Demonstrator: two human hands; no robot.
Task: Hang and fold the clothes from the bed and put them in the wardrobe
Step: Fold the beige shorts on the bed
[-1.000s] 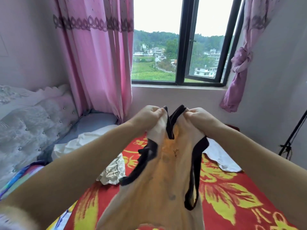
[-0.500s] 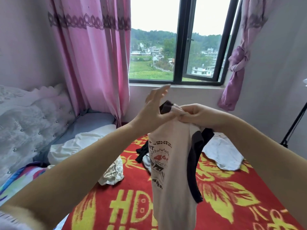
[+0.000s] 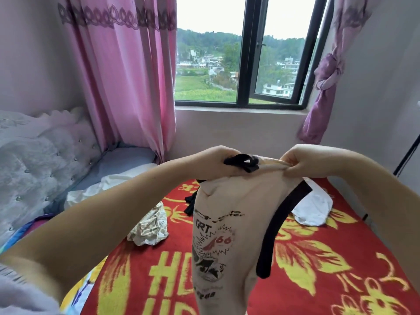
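Covering bed (image 3: pixel 341 258): red floral blanket (image 3: pixel 318 235)

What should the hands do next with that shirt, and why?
Probably pull the hands apart to spread the shirt. The left hand and right hand pinch its top close together, so it hangs bunched over the bed, too crumpled to fold.

Cream printed top (image 3: pixel 229 223) pinched between both hands, perhaps sleeveless, above bed (image 3: pixel 341 258)
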